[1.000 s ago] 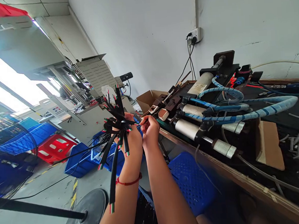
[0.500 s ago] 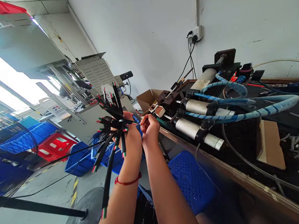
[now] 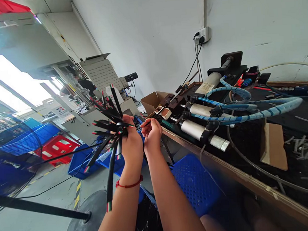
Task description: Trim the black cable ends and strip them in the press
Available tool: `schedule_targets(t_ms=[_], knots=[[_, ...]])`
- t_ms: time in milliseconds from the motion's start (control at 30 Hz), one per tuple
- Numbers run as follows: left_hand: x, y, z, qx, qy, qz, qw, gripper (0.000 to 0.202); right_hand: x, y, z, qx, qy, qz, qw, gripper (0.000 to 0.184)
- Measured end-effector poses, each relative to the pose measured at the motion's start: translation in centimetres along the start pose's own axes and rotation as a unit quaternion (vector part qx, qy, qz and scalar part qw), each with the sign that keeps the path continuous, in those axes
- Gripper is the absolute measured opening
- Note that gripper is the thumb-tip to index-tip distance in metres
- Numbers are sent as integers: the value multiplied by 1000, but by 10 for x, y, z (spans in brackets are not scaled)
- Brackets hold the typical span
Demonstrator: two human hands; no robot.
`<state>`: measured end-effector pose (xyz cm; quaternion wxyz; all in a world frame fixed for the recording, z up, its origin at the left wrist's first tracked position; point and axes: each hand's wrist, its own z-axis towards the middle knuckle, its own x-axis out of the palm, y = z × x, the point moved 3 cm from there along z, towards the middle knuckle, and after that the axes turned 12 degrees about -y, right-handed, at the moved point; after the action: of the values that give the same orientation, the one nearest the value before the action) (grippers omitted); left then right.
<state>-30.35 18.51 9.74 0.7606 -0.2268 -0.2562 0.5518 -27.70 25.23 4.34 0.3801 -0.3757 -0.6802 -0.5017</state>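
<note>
A splayed bundle of black cables (image 3: 112, 167) is gripped in my left hand (image 3: 132, 141), which has a red cord around its wrist. The cable ends fan out toward the left, and red, green and white inner wires show at their tips. Close beside it, almost touching, my right hand (image 3: 152, 131) is closed with the fingertips drawn together. Something thin and dark shows at those fingers, too small to name surely. The far side of the bundle is hidden behind my left hand.
At right, a wood-edged bench (image 3: 242, 172) carries metal air cylinders (image 3: 193, 129), blue-wrapped hoses (image 3: 272, 109) and a cardboard piece (image 3: 273, 146). Below are a blue plastic stool (image 3: 197, 183) and a round black stand base (image 3: 84, 219). Blue bins (image 3: 80, 166) and a red crate (image 3: 57, 150) stand left. A person (image 3: 84, 86) is behind.
Both hands have shifted slightly left in view, the cable bundle with them. The camera view has turned a little, and a person at the back left is now more visible.
</note>
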Motion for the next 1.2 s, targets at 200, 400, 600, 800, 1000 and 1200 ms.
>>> schedule_targets(t_ms=[200, 400, 600, 800, 1000, 1200], knots=[[-36, -31, 20, -99, -49, -207, 972, 68, 4, 0, -40, 1, 73, -44, 996, 29], [-91, -61, 52, -179, -3, -325, 928, 68, 3, 39, -88, -3, 175, -110, 978, 23], [-122, -103, 67, -214, 76, -416, 881, 69, -12, 80, -155, -59, 216, -158, 962, 25], [-134, -143, 47, -232, 220, -458, 829, 68, -64, 93, -220, -103, 162, -170, 966, 50], [-145, -174, 17, -220, 350, -475, 777, 67, -99, 90, -258, -142, 101, -98, 980, 63], [-155, -198, -4, -226, 480, -479, 699, 68, -108, 98, -282, -196, 82, -33, 977, 57]])
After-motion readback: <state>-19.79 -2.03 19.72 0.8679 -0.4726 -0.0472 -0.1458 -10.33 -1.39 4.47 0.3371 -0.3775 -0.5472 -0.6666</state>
